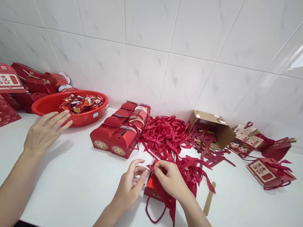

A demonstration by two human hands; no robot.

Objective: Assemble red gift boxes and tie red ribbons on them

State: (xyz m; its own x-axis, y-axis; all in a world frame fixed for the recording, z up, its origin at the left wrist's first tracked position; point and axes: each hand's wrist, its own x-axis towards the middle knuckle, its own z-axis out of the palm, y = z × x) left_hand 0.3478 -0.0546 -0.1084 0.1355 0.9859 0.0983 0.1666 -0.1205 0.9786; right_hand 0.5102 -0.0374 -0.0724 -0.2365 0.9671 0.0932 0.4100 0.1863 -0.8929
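My right hand (172, 179) is closed over a small red gift box (156, 190), its thumb and fingertips pinching a dark red ribbon (150, 167) at the box's upper edge. To the left of the box is my left hand (131, 184), its fingers curved and apart, with the thumb close to the box's side; it appears to hold nothing. A twisted cord handle (154, 221) loops from the box's near side onto the white table (76, 199). Ribbon also hangs over the box's right side. Some of the box is hidden under my right hand.
Another person's hand (45, 130) reaches toward a red basin (90, 119) of wrapped sweets. Red boxes (123, 139), a ribbon heap (165, 135) and a cardboard box (225, 134) stand along the tiled wall. A flat tan stick (209, 199) and finished-looking gift boxes (266, 174) lie right.
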